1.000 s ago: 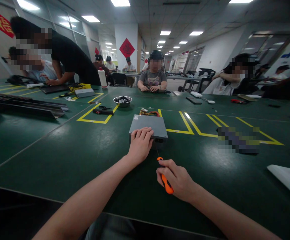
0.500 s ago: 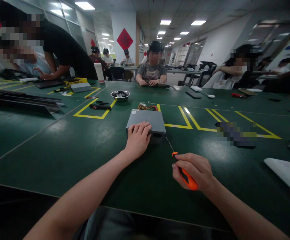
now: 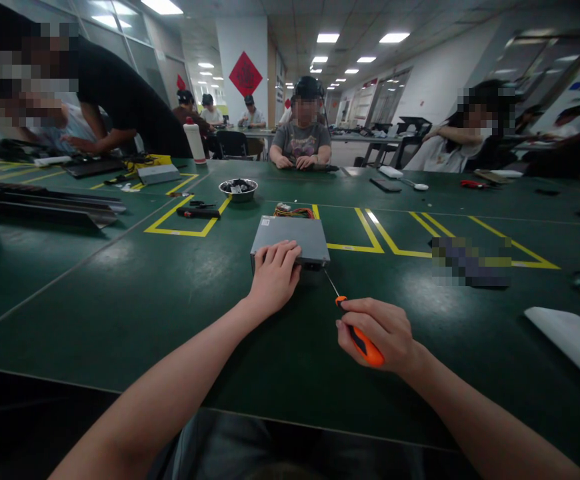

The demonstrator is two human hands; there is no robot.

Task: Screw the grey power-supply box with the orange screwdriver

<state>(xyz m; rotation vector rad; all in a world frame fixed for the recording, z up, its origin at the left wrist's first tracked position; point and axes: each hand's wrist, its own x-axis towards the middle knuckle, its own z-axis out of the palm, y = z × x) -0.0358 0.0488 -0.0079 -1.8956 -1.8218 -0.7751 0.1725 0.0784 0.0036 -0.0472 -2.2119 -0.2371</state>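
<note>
A grey metal computer power supply (image 3: 295, 233) lies on the green table in front of me, with a bundle of coloured wires (image 3: 294, 212) at its far side. My left hand (image 3: 276, 270) grips its near edge, fingers over the top and thumb low at the front. In my right hand (image 3: 377, 330) is an orange and black screwdriver (image 3: 365, 345), held by the handle. Its thin shaft slants up and left to the near right corner of the power supply's front face. Whether the tip sits in a screw is too small to tell.
Beyond the power supply stand a metal bowl (image 3: 239, 190) of dark small parts and a black tool (image 3: 197, 213). Yellow tape marks the green table (image 3: 135, 300). A white object (image 3: 567, 343) lies at right. A person (image 3: 302, 137) sits opposite; others work around.
My right hand has moved the screwdriver slightly left and up, bringing its tip from beside the power supply to its front right corner. My left hand keeps its hold.
</note>
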